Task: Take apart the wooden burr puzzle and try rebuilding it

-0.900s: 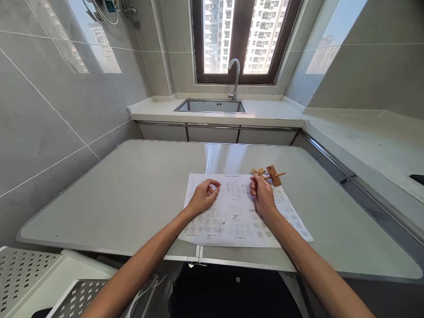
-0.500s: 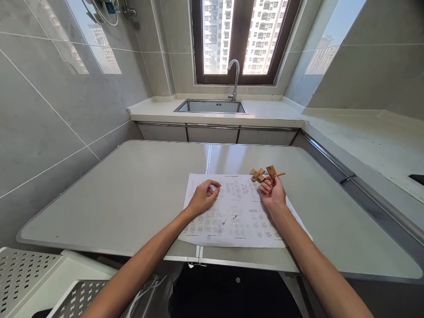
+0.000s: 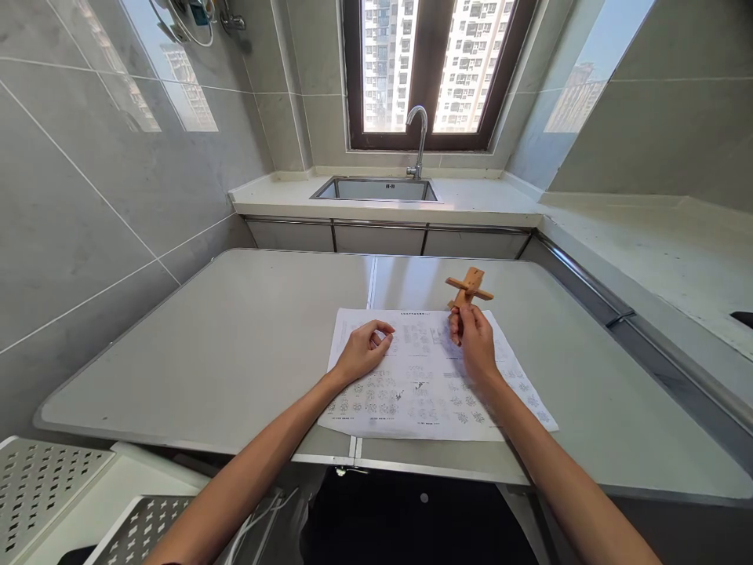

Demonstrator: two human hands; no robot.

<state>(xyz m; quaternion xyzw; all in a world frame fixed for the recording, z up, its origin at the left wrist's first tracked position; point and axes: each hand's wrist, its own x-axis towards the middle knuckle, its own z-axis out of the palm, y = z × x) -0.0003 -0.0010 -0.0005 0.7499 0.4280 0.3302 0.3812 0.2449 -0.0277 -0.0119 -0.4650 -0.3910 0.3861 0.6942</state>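
Note:
My right hand (image 3: 478, 337) is closed on a brown wooden burr puzzle (image 3: 469, 289), raised over the top right of a printed sheet (image 3: 412, 408). The puzzle has a broad, flat upright bar with thinner sticks crossing it. Fingers cover its lower end. My left hand (image 3: 365, 347) rests on the sheet's left part, holding nothing, its fingers loosely curled with a gap by the thumb. Small printed diagrams and a few handwritten tick marks show on the sheet.
The sheet lies on a pale folding table (image 3: 194, 353) with a centre seam. Behind it, a white counter holds a sink (image 3: 376, 188) and a curved tap (image 3: 421, 133) under a window. White perforated plastic (image 3: 47, 494) stands at lower left.
My right hand has turned from palm-up to back-up, swinging the puzzle upright and slightly left. The cross-shaped wooden part now shows from another side. My left hand stays put.

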